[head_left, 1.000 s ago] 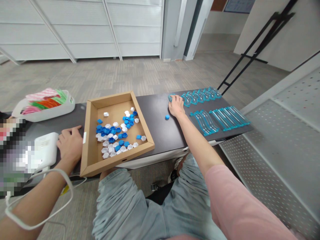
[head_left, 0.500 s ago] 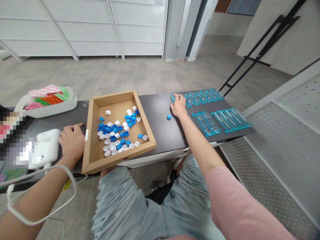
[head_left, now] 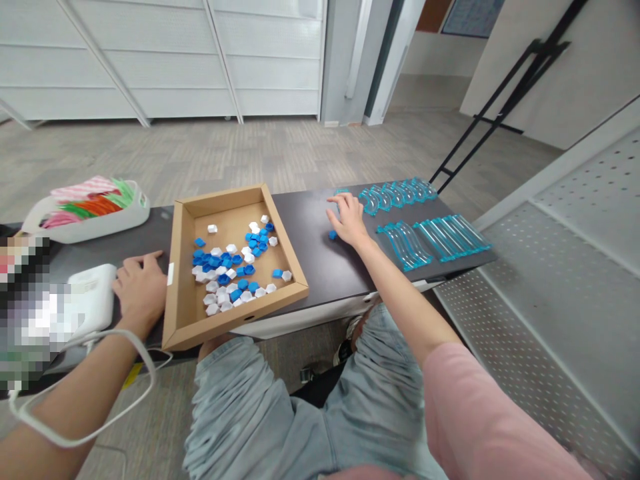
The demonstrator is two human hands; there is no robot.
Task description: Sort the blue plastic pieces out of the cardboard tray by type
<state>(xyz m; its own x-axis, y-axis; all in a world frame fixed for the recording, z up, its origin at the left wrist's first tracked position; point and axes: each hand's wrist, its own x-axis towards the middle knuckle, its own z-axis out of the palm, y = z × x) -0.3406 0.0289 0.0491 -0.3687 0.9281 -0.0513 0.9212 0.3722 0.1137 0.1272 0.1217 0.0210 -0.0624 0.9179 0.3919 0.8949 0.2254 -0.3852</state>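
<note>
My right hand (head_left: 347, 218) hovers over the dark table with its fingers spread and nothing between them. Just beyond its fingertips lies a clear teal plastic piece (head_left: 341, 191), partly hidden by the hand. A small blue hexagonal piece (head_left: 333, 235) sits close under the fingers. To the hand's right runs a row of curved teal tubes (head_left: 395, 196). My left hand (head_left: 141, 288) rests flat on the table, fingers stretched out, between the cardboard box (head_left: 235, 325) and a white device. Inside the box are many blue hexagonal pieces (head_left: 215, 260) and white hexagonal pieces (head_left: 213, 310).
Wavy teal tubes (head_left: 406, 245) and straight teal tubes (head_left: 453, 237) lie in groups at the right. A white basket (head_left: 95, 230) holds colourful items at far left. The white device (head_left: 94, 300) has a cable (head_left: 145, 360) looping over my left forearm. A perforated metal panel (head_left: 505, 333) stands at right.
My right hand has let go of the teal piece and drawn back toward the blue hexagonal piece, its fingers opening. My left hand has stayed put. The view has shifted slightly.
</note>
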